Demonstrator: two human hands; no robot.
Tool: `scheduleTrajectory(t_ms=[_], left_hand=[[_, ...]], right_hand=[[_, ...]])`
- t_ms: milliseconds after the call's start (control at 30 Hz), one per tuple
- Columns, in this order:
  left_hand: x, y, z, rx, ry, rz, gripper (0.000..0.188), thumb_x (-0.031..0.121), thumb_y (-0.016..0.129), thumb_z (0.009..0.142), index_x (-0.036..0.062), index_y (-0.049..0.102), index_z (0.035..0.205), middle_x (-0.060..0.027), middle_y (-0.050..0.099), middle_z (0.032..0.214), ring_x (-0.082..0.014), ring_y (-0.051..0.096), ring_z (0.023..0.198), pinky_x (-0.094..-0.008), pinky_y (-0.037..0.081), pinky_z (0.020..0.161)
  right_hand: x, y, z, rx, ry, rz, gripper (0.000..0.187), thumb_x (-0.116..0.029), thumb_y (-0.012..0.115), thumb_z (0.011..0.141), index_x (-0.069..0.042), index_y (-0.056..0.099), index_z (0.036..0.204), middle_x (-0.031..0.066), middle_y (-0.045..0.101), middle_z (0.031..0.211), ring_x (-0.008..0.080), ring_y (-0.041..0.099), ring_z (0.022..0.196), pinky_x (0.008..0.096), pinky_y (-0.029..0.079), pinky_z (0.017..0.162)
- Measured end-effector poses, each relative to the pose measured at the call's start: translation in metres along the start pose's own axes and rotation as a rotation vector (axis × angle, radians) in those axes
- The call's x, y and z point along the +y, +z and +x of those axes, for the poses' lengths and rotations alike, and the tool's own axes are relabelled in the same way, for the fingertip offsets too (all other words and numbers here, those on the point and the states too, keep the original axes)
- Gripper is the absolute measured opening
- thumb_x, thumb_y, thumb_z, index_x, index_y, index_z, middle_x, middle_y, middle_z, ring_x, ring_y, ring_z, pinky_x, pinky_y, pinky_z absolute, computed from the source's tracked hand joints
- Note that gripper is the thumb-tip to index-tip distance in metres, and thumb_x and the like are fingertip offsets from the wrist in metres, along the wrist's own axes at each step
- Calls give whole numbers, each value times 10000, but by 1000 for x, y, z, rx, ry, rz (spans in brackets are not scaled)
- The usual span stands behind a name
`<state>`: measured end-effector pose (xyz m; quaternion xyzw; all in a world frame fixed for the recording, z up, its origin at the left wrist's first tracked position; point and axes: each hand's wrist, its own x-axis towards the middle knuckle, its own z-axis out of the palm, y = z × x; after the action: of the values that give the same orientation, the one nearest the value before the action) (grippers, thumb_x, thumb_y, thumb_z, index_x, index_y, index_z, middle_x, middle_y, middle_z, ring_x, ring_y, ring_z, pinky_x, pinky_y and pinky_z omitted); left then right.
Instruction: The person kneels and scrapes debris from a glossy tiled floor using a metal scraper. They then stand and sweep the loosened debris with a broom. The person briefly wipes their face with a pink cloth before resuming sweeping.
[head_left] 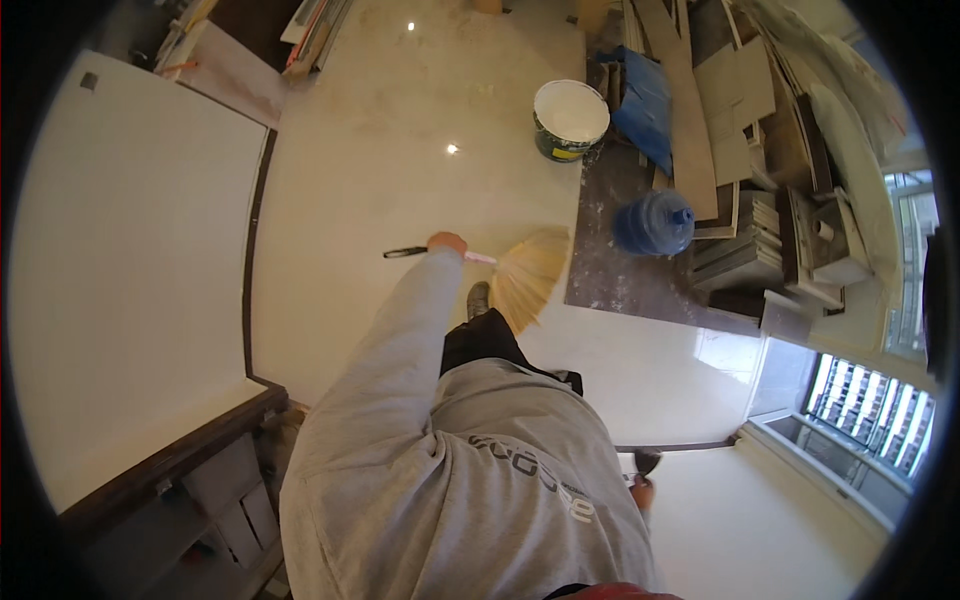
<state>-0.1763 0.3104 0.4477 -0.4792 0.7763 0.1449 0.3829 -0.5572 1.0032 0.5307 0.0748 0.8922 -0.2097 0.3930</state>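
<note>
My left hand (447, 243) is closed around the handle of a broom (533, 275), out in front of my body. The broom's fan of yellow bristles spreads to the right over the pale floor, beside my shoe (479, 299). Past my fist on the left, the black end of the handle sticks out. At the lower right, my right hand (642, 492) shows small beside my grey sweatshirt. Its fingers are closed on a small tool with a dark, flared end (648, 461); its exact kind is too small to make out.
A white-topped bucket (571, 112) stands ahead, right of centre. Near it are a blue water jug (654, 223) and a blue bag (645, 108) by stacked boards (733, 110) on a dark sheet. A white panel (140, 250) with dark edging lies left; a window (865, 400) is right.
</note>
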Motion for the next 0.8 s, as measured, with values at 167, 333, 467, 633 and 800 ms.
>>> scheduleTrajectory(t_ms=[167, 333, 467, 633, 800], left_hand=[[-90, -52, 64, 75, -60, -47, 289, 219, 498, 936, 132, 689, 1134, -32, 661, 1179, -255, 629, 1090, -398, 541, 830], [-225, -80, 72, 190, -361, -90, 264, 172, 498, 924, 121, 707, 1078, -37, 684, 1108, -242, 647, 1052, -397, 550, 760], [-248, -128, 58, 305, -302, -12, 246, 151, 506, 913, 107, 714, 1037, -80, 689, 1049, -263, 658, 1013, -405, 554, 726], [-307, -93, -8, 472, -547, -451, 235, 238, 555, 896, 54, 645, 1011, -180, 669, 962, -337, 652, 928, -432, 523, 796], [-319, -6, -105, 380, -685, -659, 479, 437, 615, 852, -8, 645, 1028, -222, 665, 1017, -371, 636, 967, -439, 500, 853]], right_hand=[[57, 33, -13, -35, -451, -605, 336, -316, 646, 817, -19, 698, 968, 198, 687, 959, 341, 647, 921, 431, 489, 825], [-153, 110, -86, -119, -406, -538, 311, -269, 645, 835, -13, 663, 1011, 130, 654, 716, 230, 629, 623, 369, 491, 556], [-257, 110, -101, -60, -385, -436, 329, -237, 645, 847, -2, 608, 1075, 65, 585, 591, 143, 541, 454, 311, 411, 405], [-311, 122, -33, -147, -314, -285, 318, -215, 633, 846, -29, 588, 1101, 48, 564, 591, 124, 498, 416, 287, 379, 369], [-372, 153, 28, -313, -277, -423, 291, -224, 640, 842, -59, 594, 1077, 44, 562, 593, 130, 492, 403, 287, 394, 349]])
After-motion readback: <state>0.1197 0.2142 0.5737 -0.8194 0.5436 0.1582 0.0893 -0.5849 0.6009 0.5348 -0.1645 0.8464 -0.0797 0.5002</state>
